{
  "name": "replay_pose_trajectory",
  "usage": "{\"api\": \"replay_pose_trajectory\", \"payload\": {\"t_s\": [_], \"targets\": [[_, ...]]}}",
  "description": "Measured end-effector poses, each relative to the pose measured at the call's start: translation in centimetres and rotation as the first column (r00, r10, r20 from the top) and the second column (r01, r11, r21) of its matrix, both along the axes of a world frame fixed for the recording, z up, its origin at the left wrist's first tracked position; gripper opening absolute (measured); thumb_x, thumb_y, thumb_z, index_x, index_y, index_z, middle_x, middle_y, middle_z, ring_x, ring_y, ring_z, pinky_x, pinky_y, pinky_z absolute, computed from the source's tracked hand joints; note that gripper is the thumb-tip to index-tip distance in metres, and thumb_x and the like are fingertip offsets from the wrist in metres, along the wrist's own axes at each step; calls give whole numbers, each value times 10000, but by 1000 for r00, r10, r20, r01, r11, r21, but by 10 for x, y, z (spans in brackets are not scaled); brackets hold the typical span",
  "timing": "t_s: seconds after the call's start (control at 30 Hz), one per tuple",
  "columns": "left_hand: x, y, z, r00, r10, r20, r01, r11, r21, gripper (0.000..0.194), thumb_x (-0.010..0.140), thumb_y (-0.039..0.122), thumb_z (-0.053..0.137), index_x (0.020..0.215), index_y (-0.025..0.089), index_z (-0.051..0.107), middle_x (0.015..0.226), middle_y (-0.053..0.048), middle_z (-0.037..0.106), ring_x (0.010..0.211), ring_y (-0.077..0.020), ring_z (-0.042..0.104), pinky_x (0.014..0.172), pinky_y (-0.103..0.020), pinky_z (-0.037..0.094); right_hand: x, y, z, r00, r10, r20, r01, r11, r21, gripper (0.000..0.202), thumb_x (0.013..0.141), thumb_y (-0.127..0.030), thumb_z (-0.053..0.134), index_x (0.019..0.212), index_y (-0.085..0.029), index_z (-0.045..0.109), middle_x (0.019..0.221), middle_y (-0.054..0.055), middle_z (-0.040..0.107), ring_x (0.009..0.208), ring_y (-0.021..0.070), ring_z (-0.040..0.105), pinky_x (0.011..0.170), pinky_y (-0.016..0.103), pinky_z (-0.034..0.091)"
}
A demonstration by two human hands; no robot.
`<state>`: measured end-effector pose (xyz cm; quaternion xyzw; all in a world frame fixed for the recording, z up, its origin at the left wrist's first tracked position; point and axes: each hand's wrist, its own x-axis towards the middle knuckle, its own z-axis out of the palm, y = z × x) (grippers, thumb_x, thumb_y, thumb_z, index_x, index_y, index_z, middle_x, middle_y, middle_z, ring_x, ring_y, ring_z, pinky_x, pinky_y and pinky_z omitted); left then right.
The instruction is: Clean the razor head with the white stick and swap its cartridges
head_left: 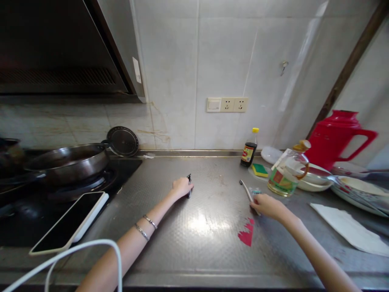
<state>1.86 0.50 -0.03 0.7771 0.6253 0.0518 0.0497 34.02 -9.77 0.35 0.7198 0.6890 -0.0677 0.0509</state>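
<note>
On the steel counter [182, 251], my left hand [181, 187] is closed on a small black object [189, 192] whose ends stick out above and below the fingers. My right hand [263, 204] pinches the lower part of a toothbrush [246, 191] with a white handle and dark bristles pointing up and left. A small clear and teal item [256, 191] lies just behind my right fingers. In front of that hand is a torn red piece [247, 233], flat on the counter and not touched.
A phone [68, 223] with a white cable [103, 242] overlaps the stove at the left, near a pan [71, 164]. At right stand a sauce bottle [249, 151], sponge [259, 170], oil jug [284, 174], red thermos [332, 140], dishes [361, 192] and white paper [346, 227].
</note>
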Motion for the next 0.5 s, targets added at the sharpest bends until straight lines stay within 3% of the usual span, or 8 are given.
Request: {"api": "replay_pose_trajectory", "payload": {"t_s": [0.17,0.37,0.5], "targets": [[-12,-4,3,998,28,61,-30,999,22,486,842,488,317,850,169,683,926,-139,684,891,-260,633,712,-321,458,-5,-3,1,1000,6,20,-6,1000,21,331,823,-313,385,752,-131,653,825,145,671,747,240,638,557,273,348],[-31,-7,8,992,58,111,-58,998,-3,371,827,371,375,763,163,676,884,-124,688,836,-229,632,664,-277,432,-7,-1,-3,999,19,27,-21,998,56,357,832,-302,368,777,-112,665,837,174,669,759,253,641,561,277,361],[-31,-12,9,990,57,128,-55,998,-22,349,818,359,393,714,171,667,820,-93,694,771,-202,632,626,-256,418,-33,0,3,998,58,19,-60,989,133,386,838,-302,344,767,-112,673,816,179,676,759,259,648,562,275,379]]}}
